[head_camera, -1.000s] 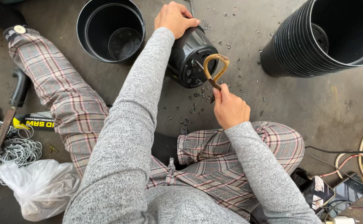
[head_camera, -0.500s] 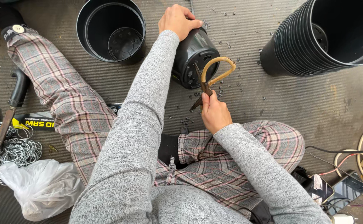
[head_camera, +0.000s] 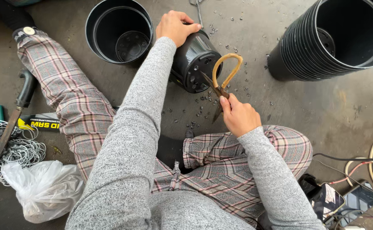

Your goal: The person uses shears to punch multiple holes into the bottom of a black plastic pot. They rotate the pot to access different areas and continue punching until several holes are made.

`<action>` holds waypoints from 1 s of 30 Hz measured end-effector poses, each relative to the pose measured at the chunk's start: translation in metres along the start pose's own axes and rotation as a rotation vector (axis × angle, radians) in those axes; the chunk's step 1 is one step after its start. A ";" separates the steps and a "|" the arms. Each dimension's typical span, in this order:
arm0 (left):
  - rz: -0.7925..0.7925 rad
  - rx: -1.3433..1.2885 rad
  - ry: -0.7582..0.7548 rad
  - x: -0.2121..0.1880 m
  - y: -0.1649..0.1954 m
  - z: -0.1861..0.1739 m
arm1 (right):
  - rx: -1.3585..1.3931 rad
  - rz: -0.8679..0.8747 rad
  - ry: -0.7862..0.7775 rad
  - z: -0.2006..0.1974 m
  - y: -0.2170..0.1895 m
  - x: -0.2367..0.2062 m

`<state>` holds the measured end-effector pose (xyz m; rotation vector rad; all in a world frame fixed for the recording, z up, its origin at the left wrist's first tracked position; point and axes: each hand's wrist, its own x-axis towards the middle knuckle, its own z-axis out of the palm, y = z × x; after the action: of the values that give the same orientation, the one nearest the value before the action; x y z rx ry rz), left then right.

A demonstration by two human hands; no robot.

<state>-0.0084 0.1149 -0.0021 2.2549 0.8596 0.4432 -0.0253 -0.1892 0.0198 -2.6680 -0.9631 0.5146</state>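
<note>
A black plastic pot [head_camera: 195,61] lies on its side on the concrete floor, its holed bottom turned toward me. My left hand [head_camera: 175,26] rests on top of the pot and grips it. My right hand [head_camera: 237,115] holds a pair of scissors [head_camera: 220,83] with tan loop handles, handles up, a blade tip touching the pot's bottom. Small black plastic bits [head_camera: 199,113] are scattered on the floor below the pot. I sit cross-legged in plaid trousers and a grey sweater.
An upright empty black pot [head_camera: 118,30] stands at the upper left, and a tilted stack of nested black pots [head_camera: 327,40] at the upper right. On the left lie coiled wire [head_camera: 11,149], a long-handled tool [head_camera: 7,127] and a white plastic bag [head_camera: 41,189]. Cables and phones [head_camera: 344,196] lie at lower right.
My right hand has shifted the scissors slightly right and re-angled them against the pot's bottom. My left hand has kept hold of the pot.
</note>
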 end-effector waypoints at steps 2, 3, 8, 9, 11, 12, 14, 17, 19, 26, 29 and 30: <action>0.014 0.015 0.027 -0.001 0.001 0.002 | -0.049 -0.007 -0.004 -0.002 -0.001 0.000; -0.001 0.020 0.020 -0.002 0.002 0.003 | -0.076 -0.006 -0.006 -0.004 -0.001 -0.001; -0.023 0.041 0.023 -0.006 0.006 0.006 | -0.153 -0.023 0.058 -0.018 -0.008 -0.005; -0.028 0.049 0.019 -0.007 0.007 0.006 | -0.173 -0.030 0.073 -0.022 -0.010 -0.006; -0.039 0.066 0.010 -0.008 0.010 0.007 | -0.230 -0.024 0.056 -0.030 -0.015 -0.008; -0.025 0.076 0.020 -0.008 0.012 0.008 | -0.258 -0.021 0.050 -0.034 -0.018 -0.008; 0.002 0.096 0.039 -0.011 0.016 0.010 | -0.342 -0.020 0.025 -0.042 -0.025 -0.012; -0.002 0.124 0.036 -0.012 0.023 0.014 | -0.439 -0.058 0.013 -0.057 -0.032 -0.013; 0.033 0.138 0.047 -0.014 0.026 0.016 | -0.485 -0.067 -0.045 -0.067 -0.036 -0.009; 0.038 0.141 0.003 -0.019 0.038 0.019 | -0.556 -0.046 -0.367 -0.097 -0.038 0.026; 0.020 0.163 -0.044 -0.019 0.046 0.024 | -0.489 -0.010 -0.397 -0.099 -0.030 0.025; 0.054 0.186 -0.013 -0.019 0.047 0.025 | -0.459 -0.002 -0.396 -0.097 -0.026 0.024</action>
<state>0.0121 0.0644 0.0116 2.4536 0.8659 0.3863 0.0176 -0.1659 0.1108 -3.0273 -1.3290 0.9496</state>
